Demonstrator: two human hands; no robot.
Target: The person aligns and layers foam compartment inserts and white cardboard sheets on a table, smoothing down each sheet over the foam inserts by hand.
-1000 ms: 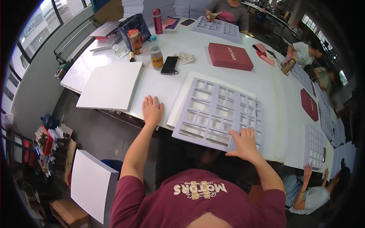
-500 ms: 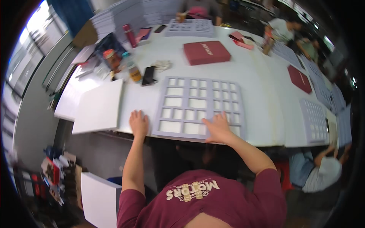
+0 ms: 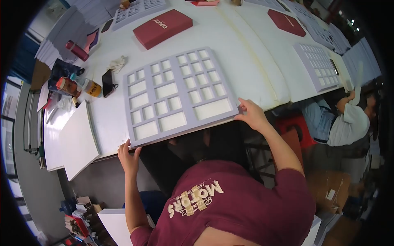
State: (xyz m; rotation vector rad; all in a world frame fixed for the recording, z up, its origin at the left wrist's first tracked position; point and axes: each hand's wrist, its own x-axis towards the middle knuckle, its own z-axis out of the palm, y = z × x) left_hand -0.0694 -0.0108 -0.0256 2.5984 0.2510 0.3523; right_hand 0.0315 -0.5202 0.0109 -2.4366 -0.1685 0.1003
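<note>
A lavender-grey tray (image 3: 168,133) with several white-bottomed compartments of different sizes lies on the white table in front of me, along its near edge. My left hand (image 3: 129,160) is at the tray's near left corner, fingertips against the side and thumb at the front edge. At the near right corner, my right hand (image 3: 253,116) has thumb and fingers closed around the edge. Both hands stay outside the compartments. The undersides of the fingers are partly hidden.
Left of the tray, a white board (image 3: 80,139) overhangs the table edge. Beyond it are a bottle (image 3: 92,88), an orange-lidded jar (image 3: 67,86) and a black phone (image 3: 108,83). A red box (image 3: 163,28) lies farther back. Another person (image 3: 349,117) sits at right.
My view has turned and tipped downward. My right hand has left the tray's front compartments for its near right corner; my left hand has come from beside the tray to the near left corner.
</note>
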